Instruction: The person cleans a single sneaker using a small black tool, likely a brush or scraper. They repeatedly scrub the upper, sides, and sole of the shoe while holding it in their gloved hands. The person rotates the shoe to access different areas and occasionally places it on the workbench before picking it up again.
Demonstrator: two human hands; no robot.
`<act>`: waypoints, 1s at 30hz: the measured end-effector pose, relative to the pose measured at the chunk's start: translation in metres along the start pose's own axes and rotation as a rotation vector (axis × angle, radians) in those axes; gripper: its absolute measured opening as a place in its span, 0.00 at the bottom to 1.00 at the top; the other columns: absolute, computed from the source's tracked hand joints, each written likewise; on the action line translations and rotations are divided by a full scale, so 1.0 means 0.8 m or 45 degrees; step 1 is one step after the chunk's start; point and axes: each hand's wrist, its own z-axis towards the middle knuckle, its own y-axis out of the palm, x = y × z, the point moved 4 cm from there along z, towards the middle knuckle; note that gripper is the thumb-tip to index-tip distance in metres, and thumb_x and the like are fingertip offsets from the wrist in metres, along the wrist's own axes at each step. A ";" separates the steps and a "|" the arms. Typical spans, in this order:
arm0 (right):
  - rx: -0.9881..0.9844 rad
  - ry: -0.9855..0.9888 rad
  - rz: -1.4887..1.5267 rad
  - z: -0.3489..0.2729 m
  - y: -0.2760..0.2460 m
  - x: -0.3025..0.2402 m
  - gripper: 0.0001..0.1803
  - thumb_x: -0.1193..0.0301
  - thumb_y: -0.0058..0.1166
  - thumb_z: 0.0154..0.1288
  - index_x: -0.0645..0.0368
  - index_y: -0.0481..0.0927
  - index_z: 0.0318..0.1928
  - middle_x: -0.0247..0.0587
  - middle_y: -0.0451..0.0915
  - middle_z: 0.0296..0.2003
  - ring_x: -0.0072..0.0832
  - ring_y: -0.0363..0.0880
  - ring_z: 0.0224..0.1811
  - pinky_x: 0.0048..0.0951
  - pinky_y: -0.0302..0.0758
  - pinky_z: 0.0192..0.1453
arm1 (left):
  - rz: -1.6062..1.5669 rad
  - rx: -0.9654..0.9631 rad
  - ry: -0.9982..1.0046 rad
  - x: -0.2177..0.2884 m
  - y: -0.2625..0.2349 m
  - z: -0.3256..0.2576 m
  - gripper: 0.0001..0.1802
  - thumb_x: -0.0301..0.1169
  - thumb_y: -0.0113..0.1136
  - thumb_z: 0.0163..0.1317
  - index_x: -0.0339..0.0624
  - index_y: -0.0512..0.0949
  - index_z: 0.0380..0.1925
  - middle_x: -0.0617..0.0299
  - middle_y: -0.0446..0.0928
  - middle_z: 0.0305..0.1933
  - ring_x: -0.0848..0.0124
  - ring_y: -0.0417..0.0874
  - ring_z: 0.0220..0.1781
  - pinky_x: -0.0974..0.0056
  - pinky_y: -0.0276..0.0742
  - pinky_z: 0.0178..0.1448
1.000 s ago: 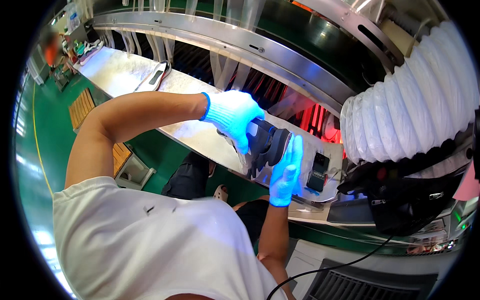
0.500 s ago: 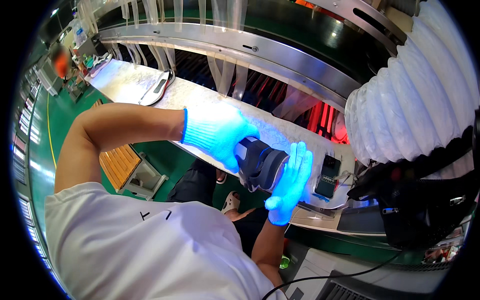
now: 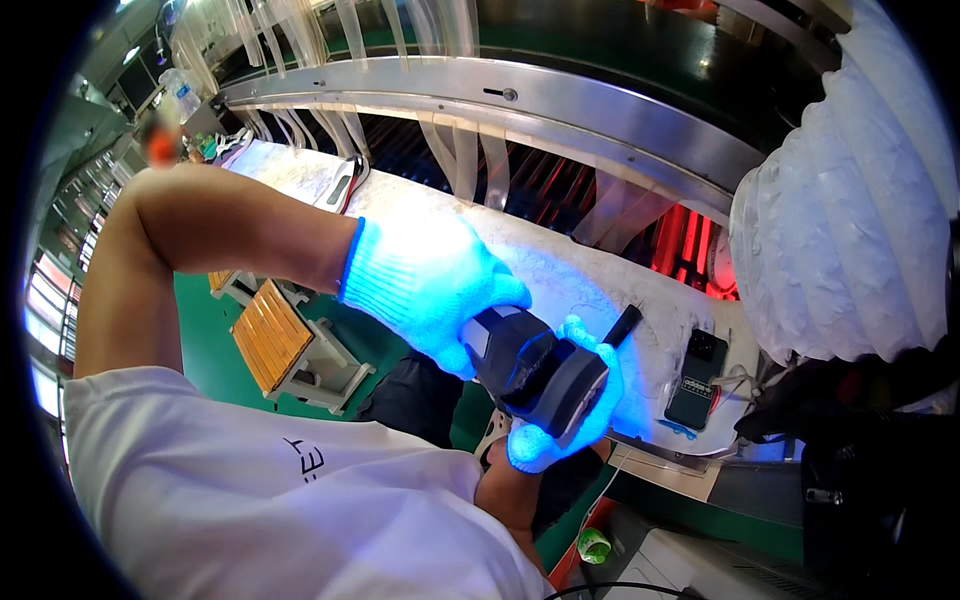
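My left hand [image 3: 430, 290], in a pale knit glove lit bright blue, is closed on one end of a dark grey and black shoe [image 3: 530, 360]. The shoe is tilted in front of me, over the near edge of the bench. From the other side, my gloved right hand [image 3: 600, 400] curls round the shoe's sole end; part of the palm is hidden behind it. Just beyond the right fingertips shows a short black stick-like thing [image 3: 622, 325]. Whether the hand touches it, I cannot tell.
The worn pale bench [image 3: 480, 215] runs along a conveyor machine with hanging clear strips [image 3: 465, 160] and a red-glowing section [image 3: 690, 250]. A black phone [image 3: 695, 380] lies to the right, below a white ribbed duct [image 3: 845, 220]. A slatted stool [image 3: 272, 335] stands at left.
My right hand was flat with straight fingers against the shoe; now its fingers bend round it. The shoe has turned slightly. The view has shifted, and the black stick-like thing now shows.
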 end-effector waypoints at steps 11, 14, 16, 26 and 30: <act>-0.038 -0.048 -0.146 0.025 0.009 -0.011 0.68 0.21 0.62 0.63 0.71 0.65 0.80 0.63 0.81 0.66 0.52 0.84 0.63 0.54 0.83 0.70 | 0.023 -0.008 0.124 -0.019 0.001 0.021 0.47 0.56 0.85 0.53 0.45 0.79 0.68 0.50 0.89 0.51 0.47 0.94 0.47 0.45 0.93 0.50; -0.052 -0.042 -0.147 0.027 0.012 -0.020 0.67 0.22 0.63 0.64 0.70 0.65 0.79 0.62 0.81 0.66 0.52 0.84 0.62 0.54 0.83 0.69 | 0.069 -0.005 0.145 -0.018 0.000 0.020 0.45 0.56 0.85 0.54 0.44 0.79 0.66 0.50 0.89 0.50 0.46 0.94 0.46 0.45 0.92 0.48; -0.070 -0.024 -0.150 0.029 0.009 -0.024 0.66 0.23 0.64 0.64 0.70 0.66 0.79 0.61 0.81 0.66 0.51 0.84 0.62 0.53 0.83 0.69 | 0.095 -0.003 0.182 -0.012 0.001 0.023 0.42 0.55 0.83 0.55 0.43 0.79 0.63 0.49 0.89 0.48 0.46 0.93 0.45 0.44 0.91 0.46; -0.220 0.064 -0.136 0.038 -0.005 -0.048 0.77 0.14 0.53 0.62 0.71 0.55 0.87 0.66 0.72 0.77 0.55 0.76 0.76 0.59 0.72 0.82 | 0.159 0.154 0.417 0.037 0.002 0.032 0.29 0.49 0.78 0.58 0.37 0.80 0.45 0.50 0.86 0.36 0.47 0.91 0.35 0.47 0.87 0.39; -0.191 0.151 -0.154 0.042 -0.012 -0.070 0.79 0.14 0.52 0.63 0.70 0.50 0.89 0.67 0.64 0.84 0.57 0.65 0.86 0.59 0.60 0.90 | 0.149 0.181 0.442 0.056 -0.001 0.028 0.24 0.45 0.78 0.57 0.36 0.81 0.42 0.50 0.86 0.34 0.48 0.91 0.35 0.47 0.88 0.39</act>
